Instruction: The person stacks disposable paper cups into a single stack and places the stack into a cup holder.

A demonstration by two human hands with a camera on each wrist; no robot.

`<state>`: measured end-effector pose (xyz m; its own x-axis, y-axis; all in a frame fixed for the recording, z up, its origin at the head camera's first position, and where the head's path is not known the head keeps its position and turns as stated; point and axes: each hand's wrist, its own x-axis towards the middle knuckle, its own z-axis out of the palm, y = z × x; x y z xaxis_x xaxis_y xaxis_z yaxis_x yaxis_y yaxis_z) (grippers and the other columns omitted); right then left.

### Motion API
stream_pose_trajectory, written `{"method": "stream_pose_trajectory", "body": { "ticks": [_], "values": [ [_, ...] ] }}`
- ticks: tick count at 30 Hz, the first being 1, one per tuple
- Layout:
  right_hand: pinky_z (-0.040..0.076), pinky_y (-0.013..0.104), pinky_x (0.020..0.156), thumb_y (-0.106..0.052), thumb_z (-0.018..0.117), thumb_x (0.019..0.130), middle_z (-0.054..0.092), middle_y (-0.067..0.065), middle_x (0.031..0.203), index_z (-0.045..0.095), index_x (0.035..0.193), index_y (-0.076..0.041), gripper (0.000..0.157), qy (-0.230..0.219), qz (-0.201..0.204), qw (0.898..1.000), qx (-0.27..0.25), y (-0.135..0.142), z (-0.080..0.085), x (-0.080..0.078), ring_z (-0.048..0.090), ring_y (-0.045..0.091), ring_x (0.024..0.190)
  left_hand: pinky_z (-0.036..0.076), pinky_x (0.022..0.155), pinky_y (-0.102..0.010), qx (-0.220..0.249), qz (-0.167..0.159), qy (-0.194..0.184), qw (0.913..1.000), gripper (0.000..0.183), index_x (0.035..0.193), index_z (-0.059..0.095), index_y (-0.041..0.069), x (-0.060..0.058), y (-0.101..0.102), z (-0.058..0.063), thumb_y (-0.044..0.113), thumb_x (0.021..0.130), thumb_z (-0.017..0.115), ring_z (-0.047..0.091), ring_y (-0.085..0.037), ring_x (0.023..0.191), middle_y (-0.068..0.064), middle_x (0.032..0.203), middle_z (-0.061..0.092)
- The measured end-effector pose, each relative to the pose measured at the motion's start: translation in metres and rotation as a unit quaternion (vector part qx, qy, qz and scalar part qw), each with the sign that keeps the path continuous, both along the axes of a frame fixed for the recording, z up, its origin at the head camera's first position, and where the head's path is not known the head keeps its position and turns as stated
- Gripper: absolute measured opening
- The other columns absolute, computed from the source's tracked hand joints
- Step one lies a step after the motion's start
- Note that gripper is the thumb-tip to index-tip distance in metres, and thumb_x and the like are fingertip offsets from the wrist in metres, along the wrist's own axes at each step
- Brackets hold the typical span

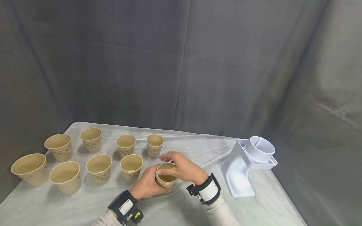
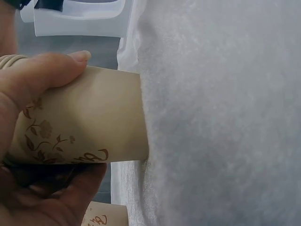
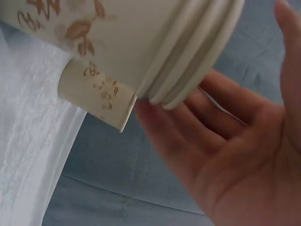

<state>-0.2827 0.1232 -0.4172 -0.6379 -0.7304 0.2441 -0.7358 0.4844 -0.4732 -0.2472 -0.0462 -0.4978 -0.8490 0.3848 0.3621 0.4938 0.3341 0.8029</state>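
A short stack of nested beige paper cups (image 1: 166,184) with a brown floral print stands on the cloth near the front middle. My left hand (image 1: 148,183) grips the stack from the left, thumb on one side and fingers on the other, as the left wrist view shows around the cup wall (image 2: 89,117). Over the top of the stack is my right hand (image 1: 182,168). In the right wrist view its fingers (image 3: 178,127) lie loosely extended at the stacked rims (image 3: 195,52), with the thumb held apart from them.
Single paper cups stand in two rows to the left, among them a near one (image 1: 131,169) beside my left hand and a far one (image 1: 155,146). A white plastic holder (image 1: 240,175) with a round tube stands at right. Grey curtains (image 1: 181,62) surround the cloth-covered table (image 1: 198,201).
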Motion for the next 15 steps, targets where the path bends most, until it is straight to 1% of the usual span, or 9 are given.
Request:
{"method": "stream_pose_trajectory", "body": {
  "ticks": [3, 5, 7, 9, 11, 15],
  "values": [
    [0.049, 0.034, 0.083, -0.050, 0.056, 0.085, 0.060, 0.000, 0.112, 0.057, 0.120, -0.010, 0.054, 0.029, -0.017, 0.999, -0.035, -0.004, 0.004, -0.012, 0.053, 0.013, 0.102, 0.049, 0.081, -0.035, 0.000, 0.005, -0.003, 1.0000, 0.063, 0.111, 0.055, 0.019, 0.000, 0.000, 0.001, 0.025, 0.056, 0.085, 0.060, -0.012, 0.089, 0.003, 0.099, 0.064],
    [0.049, 0.037, 0.082, -0.044, 0.056, 0.087, 0.059, 0.003, 0.114, 0.057, 0.120, -0.009, 0.048, 0.051, -0.018, 0.997, -0.054, -0.007, 0.007, -0.023, 0.052, 0.014, 0.104, 0.049, 0.082, -0.034, -0.002, 0.009, -0.007, 0.9999, 0.063, 0.110, 0.056, 0.018, 0.000, -0.001, 0.001, 0.026, 0.055, 0.085, 0.060, -0.011, 0.089, 0.005, 0.098, 0.063],
    [0.049, 0.039, 0.083, -0.037, 0.059, 0.087, 0.057, 0.005, 0.117, 0.057, 0.120, -0.008, 0.045, 0.064, -0.013, 0.996, -0.061, -0.010, 0.008, -0.034, 0.051, 0.015, 0.107, 0.048, 0.083, -0.035, -0.004, 0.007, -0.014, 0.9999, 0.064, 0.111, 0.056, 0.017, 0.000, -0.002, 0.001, 0.027, 0.055, 0.085, 0.059, -0.010, 0.089, 0.006, 0.098, 0.063],
    [0.048, 0.040, 0.086, -0.034, 0.061, 0.085, 0.056, 0.006, 0.119, 0.056, 0.120, -0.007, 0.045, 0.072, -0.007, 0.996, -0.057, -0.013, 0.008, -0.045, 0.050, 0.015, 0.110, 0.048, 0.084, -0.036, -0.005, 0.002, -0.024, 0.9997, 0.064, 0.112, 0.056, 0.017, 0.000, -0.003, 0.001, 0.028, 0.056, 0.085, 0.059, -0.011, 0.091, 0.005, 0.100, 0.063],
    [0.045, 0.038, 0.090, -0.034, 0.063, 0.083, 0.055, 0.004, 0.120, 0.056, 0.122, -0.007, 0.048, 0.076, -0.005, 0.996, -0.047, -0.017, 0.007, -0.054, 0.049, 0.014, 0.112, 0.048, 0.085, -0.036, -0.007, 0.000, -0.031, 0.9995, 0.065, 0.113, 0.056, 0.016, 0.001, -0.003, 0.001, 0.029, 0.056, 0.084, 0.060, -0.013, 0.091, 0.002, 0.101, 0.064],
    [0.041, 0.031, 0.094, -0.041, 0.064, 0.080, 0.053, 0.000, 0.123, 0.054, 0.125, -0.011, 0.056, 0.073, -0.017, 0.997, -0.021, -0.025, 0.001, -0.069, 0.047, 0.011, 0.113, 0.048, 0.084, -0.037, -0.010, 0.006, -0.029, 0.9995, 0.066, 0.112, 0.056, 0.014, 0.002, -0.002, 0.000, 0.031, 0.056, 0.084, 0.061, -0.016, 0.091, -0.001, 0.100, 0.064]
  ]
}}
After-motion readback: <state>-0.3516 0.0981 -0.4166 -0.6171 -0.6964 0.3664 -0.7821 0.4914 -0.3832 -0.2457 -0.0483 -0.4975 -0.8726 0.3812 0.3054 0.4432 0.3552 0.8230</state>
